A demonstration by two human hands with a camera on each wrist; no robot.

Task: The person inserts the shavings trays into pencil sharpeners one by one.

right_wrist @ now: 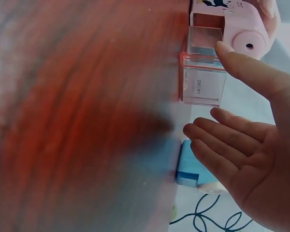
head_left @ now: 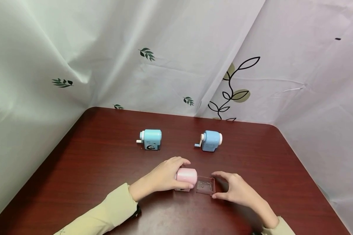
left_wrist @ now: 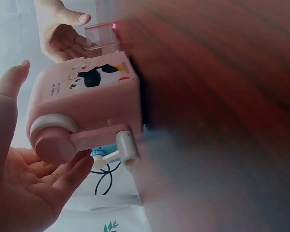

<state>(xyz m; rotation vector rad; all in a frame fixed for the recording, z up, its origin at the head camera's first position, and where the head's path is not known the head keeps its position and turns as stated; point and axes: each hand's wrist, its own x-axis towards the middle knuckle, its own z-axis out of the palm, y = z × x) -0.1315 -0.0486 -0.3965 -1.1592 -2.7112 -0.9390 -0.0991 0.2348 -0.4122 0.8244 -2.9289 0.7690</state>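
A pink crank pencil sharpener (head_left: 186, 176) stands on the table, and my left hand (head_left: 169, 174) holds it, thumb on the near side and fingers on the far side. Its crank and printed cartoon show in the left wrist view. Just right of it lies a clear pinkish shavings drawer (head_left: 205, 186) with small dark specks inside. My right hand (head_left: 238, 189) is at the drawer's right end, thumb and fingers spread apart. In the right wrist view, the sharpener's drawer slot (right_wrist: 208, 20) faces the drawer (right_wrist: 203, 87); whether the thumb touches the drawer, I cannot tell.
Farther back stand a turquoise sharpener (head_left: 152, 139) with a panda print and a blue sharpener (head_left: 211, 141), both with cranks pointing left. The dark red table (head_left: 91, 163) ends at white patterned curtains (head_left: 164, 65) behind and at the sides.
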